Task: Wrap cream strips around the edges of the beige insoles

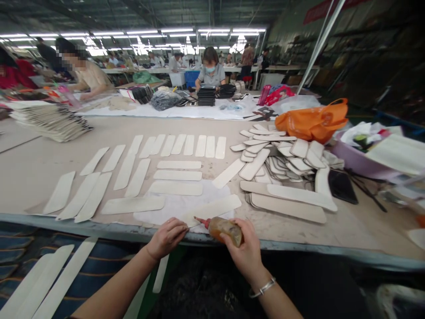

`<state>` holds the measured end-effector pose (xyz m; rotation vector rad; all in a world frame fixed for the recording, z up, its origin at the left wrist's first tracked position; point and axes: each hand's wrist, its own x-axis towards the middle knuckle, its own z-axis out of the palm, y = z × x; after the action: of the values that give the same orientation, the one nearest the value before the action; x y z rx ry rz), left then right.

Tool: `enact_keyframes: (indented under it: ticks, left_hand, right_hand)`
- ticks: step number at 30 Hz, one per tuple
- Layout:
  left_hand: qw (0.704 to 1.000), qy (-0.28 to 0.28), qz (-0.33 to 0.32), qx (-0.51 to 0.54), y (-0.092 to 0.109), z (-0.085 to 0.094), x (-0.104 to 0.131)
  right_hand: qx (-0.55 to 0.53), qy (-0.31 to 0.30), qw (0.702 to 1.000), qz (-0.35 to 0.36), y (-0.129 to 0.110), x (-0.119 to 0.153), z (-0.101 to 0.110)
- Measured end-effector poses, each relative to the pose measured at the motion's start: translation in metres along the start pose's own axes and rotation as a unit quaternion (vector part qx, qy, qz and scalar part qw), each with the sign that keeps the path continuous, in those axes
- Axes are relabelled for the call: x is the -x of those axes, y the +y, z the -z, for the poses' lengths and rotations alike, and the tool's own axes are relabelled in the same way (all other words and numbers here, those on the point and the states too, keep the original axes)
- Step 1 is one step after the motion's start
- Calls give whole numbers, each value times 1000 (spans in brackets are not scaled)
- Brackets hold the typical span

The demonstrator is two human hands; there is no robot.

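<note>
My right hand point(244, 243) is wrapped round a squeeze bottle point(224, 229) of amber liquid, held on its side with its red nozzle pointing left. The nozzle tip is over a long white strip point(215, 207) with rounded ends, which lies on a white sheet point(142, 217) by the table's front edge. My left hand point(169, 237) pinches the near left end of that strip between thumb and fingers. Further white strips point(133, 205) and shorter pieces point(189, 145) are laid out in rows beyond and left of my hands.
A heap of pale pieces point(285, 155) lies right of centre, with stacked long strips point(288, 207) before it. Further right are an orange bag point(312, 119), a purple basin point(361, 159) and a dark phone-like slab point(341, 186). A tall stack point(46, 119) stands far left. A masked person point(210, 73) sits opposite.
</note>
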<state>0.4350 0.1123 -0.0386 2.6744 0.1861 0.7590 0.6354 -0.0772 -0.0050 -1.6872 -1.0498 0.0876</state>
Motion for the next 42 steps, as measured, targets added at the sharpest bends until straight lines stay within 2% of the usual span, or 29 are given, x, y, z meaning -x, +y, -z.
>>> enact_keyframes:
  ticks: [4,7,12,14,16,20,22,24,26,28,30,33,35,38,42]
  left_hand:
    - [1000,1,1,8,1,-1,0]
    - [1000,5,4,7,1,-2,0]
    - [1000,14,10,8,-4,-4,3]
    - [1000,15,16,9,-5,-4,3]
    - [1000,15,23,6,-1,-2,2]
    - [1000,5,27,-15,11,5,1]
    - [998,-4,42,-41,11,5,1]
    - [997,-4,55,-59,10,6,2]
    - [996,7,58,-60,12,6,0]
    - [997,21,50,-50,16,7,-1]
    - [998,30,36,-34,17,8,-2]
    - [998,41,41,-18,13,8,0]
    - [997,48,59,-20,12,7,1]
    - [996,46,71,-34,14,6,1]
    - [997,30,61,-42,18,13,-2]
  right_hand:
    - [0,-44,999,28,-14,2,-16]
    - [14,-48,998,30,-13,1,-14]
    - [58,46,997,-9,10,-3,7]
    - [53,63,996,-21,15,-2,11]
    - [32,44,998,-20,13,1,8]
    - [35,-34,999,16,1,11,-3]
    - [55,-37,998,15,3,11,-3]
    - [60,2,998,-27,12,8,2]
    - [10,69,989,-130,24,3,12]
    - [-77,135,962,-227,35,-1,27]
    - [-200,178,919,-289,44,-5,43]
    - [-385,219,832,-333,53,-8,67]
    - [-455,247,783,-345,55,-8,84]
    - [-506,267,745,-343,54,-6,107]
    - [-567,253,714,-325,46,-5,127]
